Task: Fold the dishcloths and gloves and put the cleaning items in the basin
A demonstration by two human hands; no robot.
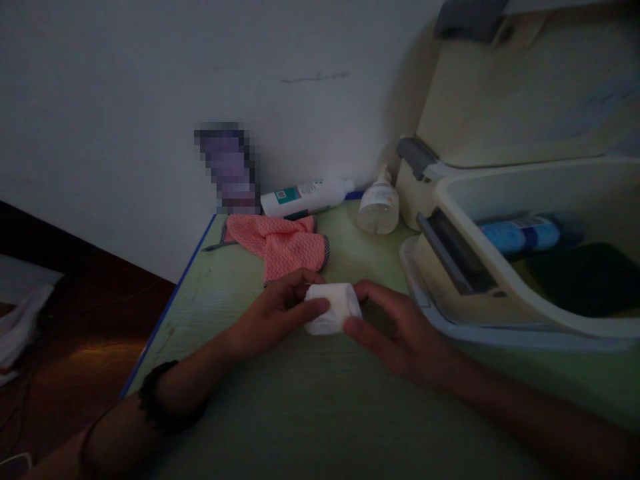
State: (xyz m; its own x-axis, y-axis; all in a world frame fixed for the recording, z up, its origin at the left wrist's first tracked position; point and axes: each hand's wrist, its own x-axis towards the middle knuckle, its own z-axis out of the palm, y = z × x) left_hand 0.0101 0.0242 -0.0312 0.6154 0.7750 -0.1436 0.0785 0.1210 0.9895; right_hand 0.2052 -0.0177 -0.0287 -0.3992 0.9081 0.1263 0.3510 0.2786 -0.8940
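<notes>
Between my two hands is a small white roll [331, 308] that looks like soft paper or cloth, held just above or on the table; I cannot tell which. My left hand [280, 310] grips its left side, the thumb across the front and the fingers behind. At the right end my right hand [395, 330] pinches it with thumb below and index finger on the upper edge. Just beyond the roll lies a crumpled pink cloth [287, 243] with a dark edging.
A white bottle [310, 197] lies on its side by the wall. Beside it stands a clear pump bottle [379, 207]. At the right, an open lidded bin [500, 267] holds a blue bottle [523, 233] and something dark green [585, 277]. The green table [200, 300] has a blue left edge.
</notes>
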